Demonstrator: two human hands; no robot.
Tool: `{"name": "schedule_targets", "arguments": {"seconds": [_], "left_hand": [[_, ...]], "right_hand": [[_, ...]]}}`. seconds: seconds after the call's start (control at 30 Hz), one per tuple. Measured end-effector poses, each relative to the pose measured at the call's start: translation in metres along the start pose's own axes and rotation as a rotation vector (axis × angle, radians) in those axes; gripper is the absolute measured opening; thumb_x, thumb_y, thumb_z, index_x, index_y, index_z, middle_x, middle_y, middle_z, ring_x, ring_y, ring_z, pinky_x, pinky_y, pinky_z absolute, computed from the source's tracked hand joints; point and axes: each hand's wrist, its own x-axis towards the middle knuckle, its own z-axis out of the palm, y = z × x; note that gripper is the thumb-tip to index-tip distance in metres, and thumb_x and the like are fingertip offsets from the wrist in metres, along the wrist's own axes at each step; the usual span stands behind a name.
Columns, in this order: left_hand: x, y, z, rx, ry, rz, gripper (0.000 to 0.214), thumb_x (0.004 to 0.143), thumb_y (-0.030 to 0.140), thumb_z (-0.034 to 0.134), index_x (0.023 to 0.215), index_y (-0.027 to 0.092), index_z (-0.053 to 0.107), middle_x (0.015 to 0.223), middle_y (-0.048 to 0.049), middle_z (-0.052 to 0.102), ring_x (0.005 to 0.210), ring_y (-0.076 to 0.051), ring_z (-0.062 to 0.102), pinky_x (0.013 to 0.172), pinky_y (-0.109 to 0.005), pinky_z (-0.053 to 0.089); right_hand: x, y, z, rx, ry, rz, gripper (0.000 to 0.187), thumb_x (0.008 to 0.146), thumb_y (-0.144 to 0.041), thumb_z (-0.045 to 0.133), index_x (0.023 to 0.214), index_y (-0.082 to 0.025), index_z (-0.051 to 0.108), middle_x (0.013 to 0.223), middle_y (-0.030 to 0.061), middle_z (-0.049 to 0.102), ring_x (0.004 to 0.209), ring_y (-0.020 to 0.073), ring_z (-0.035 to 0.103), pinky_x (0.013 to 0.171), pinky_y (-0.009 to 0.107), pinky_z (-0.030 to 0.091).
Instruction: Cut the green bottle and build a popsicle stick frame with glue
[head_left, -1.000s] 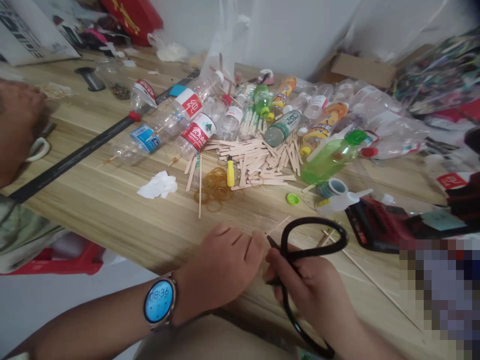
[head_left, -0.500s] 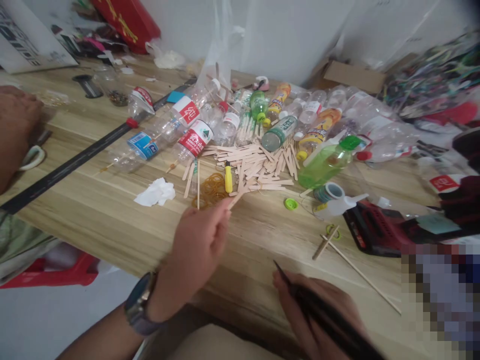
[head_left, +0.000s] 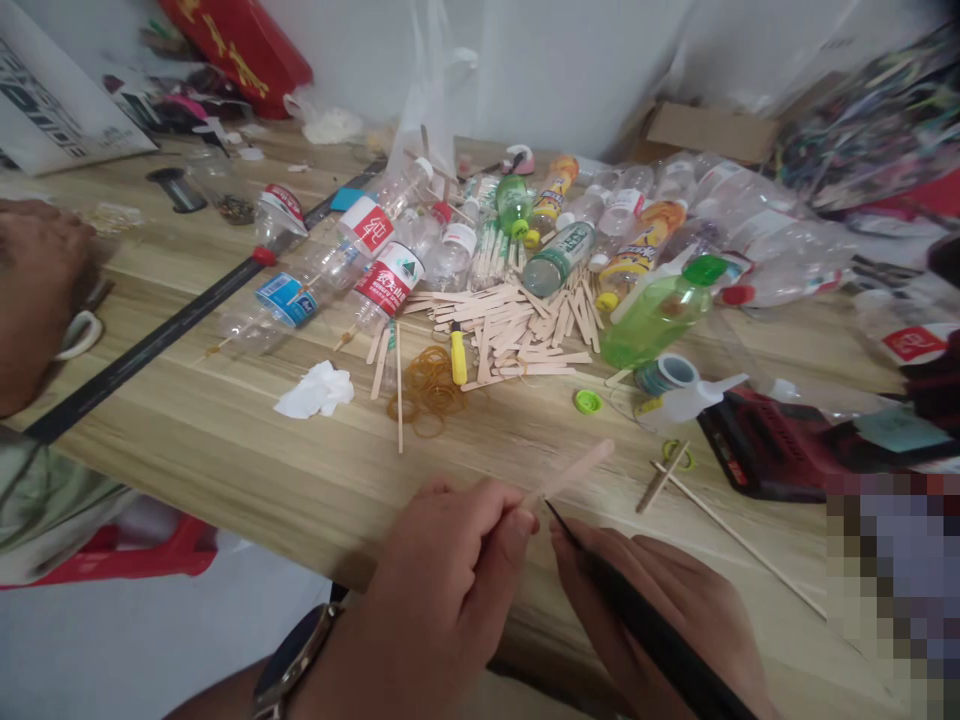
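Note:
My left hand (head_left: 442, 590) pinches a flat wooden craft stick (head_left: 574, 468) by one end; the stick points up and to the right over the table. My right hand (head_left: 660, 610) is closed round black scissors (head_left: 645, 625), whose tip sits just under the held end of the stick. Both hands are at the near edge of the wooden table (head_left: 247, 440). A smartwatch (head_left: 289, 665) is on my left wrist.
A pile of craft sticks (head_left: 510, 325), rubber bands (head_left: 427, 385), a yellow tool (head_left: 457, 355), several plastic bottles (head_left: 390, 275), a green bottle (head_left: 656, 315), a white tissue (head_left: 315, 390), a long black ruler (head_left: 150, 345) and a red-black tool (head_left: 772, 445) lie ahead. Another person's arm (head_left: 34, 290) rests at left.
My left hand reached out to the stick pile, took a craft stick and came back to the near edge beside the scissors. The scissors' handles dropped lower and out of view.

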Motion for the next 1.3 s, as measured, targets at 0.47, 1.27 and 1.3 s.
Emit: {"name": "schedule_targets", "arguments": {"seconds": [0.47,1.27,1.3], "left_hand": [[-0.002,-0.001,0.008,-0.099,-0.128,-0.158,0.033,0.100,0.034,0.038,0.074,0.023,0.055,0.065,0.0032,0.060,0.062,-0.014,0.057,0.053,-0.025,0.039],[-0.005,0.002,0.011,0.132,0.010,0.097,0.028,0.100,0.021,0.037,0.081,0.021,0.058,0.064,0.0019,0.064,0.060,-0.016,0.058,0.062,-0.030,0.043],[-0.005,0.002,0.012,0.158,0.024,0.128,0.027,0.100,0.020,0.037,0.083,0.021,0.058,0.065,0.0016,0.065,0.060,-0.016,0.059,0.063,-0.031,0.043]], "right_hand": [[0.001,0.003,-0.001,-0.098,-0.042,-0.110,0.040,0.102,-0.008,0.024,0.092,-0.011,0.063,0.067,0.0020,0.070,0.044,0.0085,0.057,0.043,0.023,0.043],[0.005,0.007,-0.015,-0.182,-0.059,-0.126,0.042,0.105,-0.013,0.021,0.092,-0.011,0.060,0.066,0.0020,0.069,0.043,0.0085,0.055,0.044,0.024,0.042],[0.004,0.007,-0.015,-0.192,-0.063,-0.125,0.041,0.105,-0.014,0.021,0.092,-0.011,0.060,0.067,0.0020,0.069,0.044,0.0090,0.055,0.044,0.025,0.041]]}}
